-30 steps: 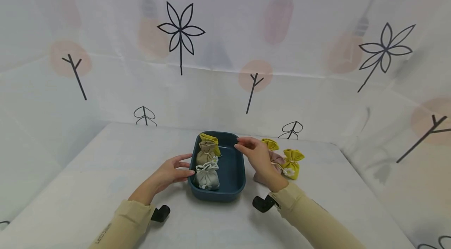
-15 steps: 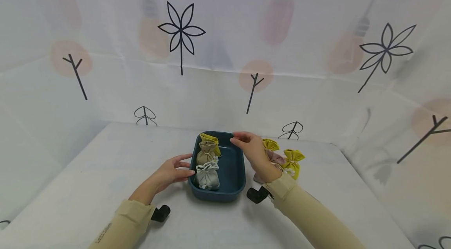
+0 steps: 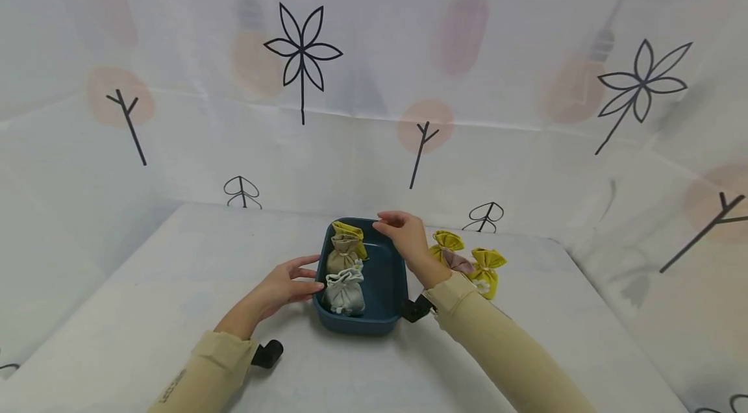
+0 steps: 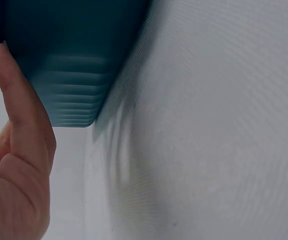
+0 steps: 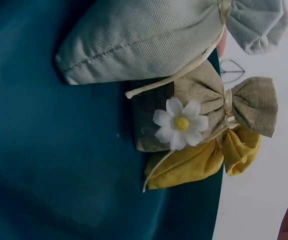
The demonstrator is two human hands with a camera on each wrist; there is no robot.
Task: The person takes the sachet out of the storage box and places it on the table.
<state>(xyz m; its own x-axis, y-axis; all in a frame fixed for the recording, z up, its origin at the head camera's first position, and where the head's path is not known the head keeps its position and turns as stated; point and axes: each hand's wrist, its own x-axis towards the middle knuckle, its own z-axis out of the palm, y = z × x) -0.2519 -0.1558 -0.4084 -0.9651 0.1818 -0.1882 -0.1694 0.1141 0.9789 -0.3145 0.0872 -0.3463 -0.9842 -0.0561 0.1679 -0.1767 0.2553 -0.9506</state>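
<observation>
White table (image 3: 175, 283) backed by patterned sheeting, teal tray (image 3: 382, 283) at its centre with 3 pouches (image 3: 345, 270) inside, tray's side touched by left hand (image 3: 286, 286), fingers extended, right hand (image 3: 403, 234) held relaxed and empty above the far rim.

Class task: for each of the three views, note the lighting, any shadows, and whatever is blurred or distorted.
Head view: even, soft light, wide-angle bending at the edges. Left wrist view: blue tray close and soft, faint shadow beneath. Right wrist view: daisy on the tan pouch is sharp, tray floor dim.
</observation>
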